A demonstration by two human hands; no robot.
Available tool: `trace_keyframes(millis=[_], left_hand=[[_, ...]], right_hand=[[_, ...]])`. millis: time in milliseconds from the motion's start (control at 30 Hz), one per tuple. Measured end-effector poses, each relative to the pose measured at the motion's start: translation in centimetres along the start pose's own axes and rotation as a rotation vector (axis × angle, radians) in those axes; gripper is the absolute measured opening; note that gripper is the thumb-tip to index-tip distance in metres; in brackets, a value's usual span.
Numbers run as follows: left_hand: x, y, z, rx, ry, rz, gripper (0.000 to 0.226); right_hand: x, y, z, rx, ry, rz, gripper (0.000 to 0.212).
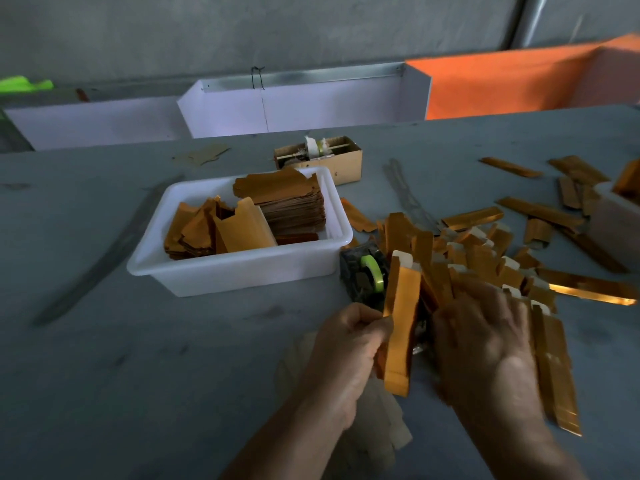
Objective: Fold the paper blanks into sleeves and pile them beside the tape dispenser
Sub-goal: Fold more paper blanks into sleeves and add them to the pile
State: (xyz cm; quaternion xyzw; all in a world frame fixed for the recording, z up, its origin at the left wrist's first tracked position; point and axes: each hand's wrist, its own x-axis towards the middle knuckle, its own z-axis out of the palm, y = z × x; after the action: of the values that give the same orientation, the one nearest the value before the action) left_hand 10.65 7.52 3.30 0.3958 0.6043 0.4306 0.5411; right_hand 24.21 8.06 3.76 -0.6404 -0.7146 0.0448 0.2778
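Gold-foil sleeve (401, 327) stands upright, pinched at its left edge in the left hand (346, 344) grip, just before the tape dispenser (367, 275); right hand (485, 344), blurred, lies flat on the sleeve pile (485, 258).

Two hands (349, 344), one tape dispenser (367, 271), one white tub (242, 268), one cardboard box (346, 161).

sleeves (401, 320): glossy gold foil-faced paper, plain pale inside | blanks (294, 202): matt brown paper, stacked in tub | tub (242, 268): smooth white plastic | tape dispenser (363, 275): dark, dull, green glossy roll | tabletop (138, 358): matt grey, scuffed | box (346, 161): brown cardboard
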Motion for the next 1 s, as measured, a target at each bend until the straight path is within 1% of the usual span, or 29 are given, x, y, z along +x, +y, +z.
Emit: trace_keyframes(millis=[33,67,100,167,200,300,367,467,533,633,700,800,1000], left_hand=[[0.0,0.1,-0.1,-0.02,-0.018,-0.014,0.013],[-0.1,0.2,-0.2,-0.042,-0.034,-0.022,0.012],[-0.1,0.2,-0.2,-0.058,-0.046,-0.027,0.011],[-0.3,0.3,-0.2,-0.072,-0.058,-0.03,0.008],[-0.4,0.4,-0.1,-0.08,-0.06,-0.032,0.007],[-0.7,0.6,-0.1,-0.177,-0.075,-0.054,0.002],[-1.0,0.8,-0.1,-0.21,-0.082,-0.068,0.003],[-1.2,0.7,-0.2,-0.177,-0.07,-0.062,0.008],[-1.3,0.6,-0.1,-0.148,-0.076,-0.05,0.009],[-1.4,0.5,-0.1,-0.112,-0.089,-0.034,0.01],[-1.5,0.4,-0.1,-0.104,-0.101,-0.024,0.011],[-1.6,0.3,0.0,-0.102,-0.1,-0.012,0.011],[-1.8,0.4,0.0,-0.09,-0.093,-0.012,0.017]], right_hand=[[0.2,0.1,-0.7,0.108,0.018,0.01,0.006],[0.5,0.3,-1.3,0.232,-0.006,0.039,0.006],[0.7,0.6,-1.7,0.396,-0.066,0.103,0.008],[1.1,0.6,-2.5,0.722,-0.257,0.235,0.014],[1.2,0.6,-2.7,0.786,-0.324,0.233,0.016],[1.3,0.8,-2.7,0.762,-0.426,0.167,0.019],[1.3,0.8,-2.6,0.717,-0.439,0.114,0.021],[1.3,0.4,-2.6,0.65,-0.432,0.013,0.021],[1.3,0.0,-2.6,0.6,-0.42,-0.02,0.028],[1.5,-0.2,-2.3,0.529,-0.367,0.013,0.037],[1.5,-0.2,-2.1,0.495,-0.343,0.037,0.034],[1.4,-0.2,-1.9,0.475,-0.338,0.024,0.027],[1.2,-0.7,-1.6,0.414,-0.311,0.02,0.028]])
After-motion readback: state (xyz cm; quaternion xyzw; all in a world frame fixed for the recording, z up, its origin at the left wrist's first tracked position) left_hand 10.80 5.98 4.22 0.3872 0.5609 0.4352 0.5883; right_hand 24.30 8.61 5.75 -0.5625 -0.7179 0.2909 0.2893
